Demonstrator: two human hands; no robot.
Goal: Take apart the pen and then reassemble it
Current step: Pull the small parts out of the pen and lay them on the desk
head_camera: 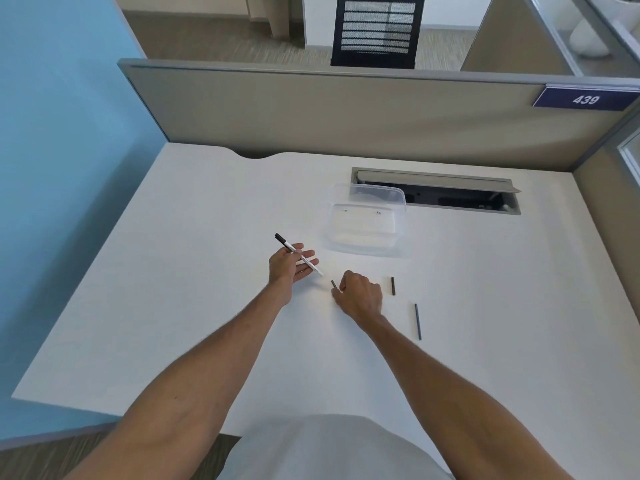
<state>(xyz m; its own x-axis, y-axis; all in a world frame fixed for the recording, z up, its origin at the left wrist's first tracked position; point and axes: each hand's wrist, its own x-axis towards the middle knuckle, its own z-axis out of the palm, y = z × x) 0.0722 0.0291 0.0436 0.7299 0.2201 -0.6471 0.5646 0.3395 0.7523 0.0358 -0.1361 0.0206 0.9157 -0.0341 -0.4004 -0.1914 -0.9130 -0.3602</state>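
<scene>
The left hand [289,265] holds the white pen body [300,255] loosely across half-open fingers, black end pointing away and open end toward the right hand [360,294]. The right hand pinches a small dark piece [333,284] low over the tabletop [173,271]. Two more dark parts lie to the right: a short piece [393,286] and a long thin rod [418,321]. A clear tub [367,220] sits behind. This looks like reassembly. To do it well, firm up the left grip, line the small piece up with the open end, and push straight without forcing.
</scene>
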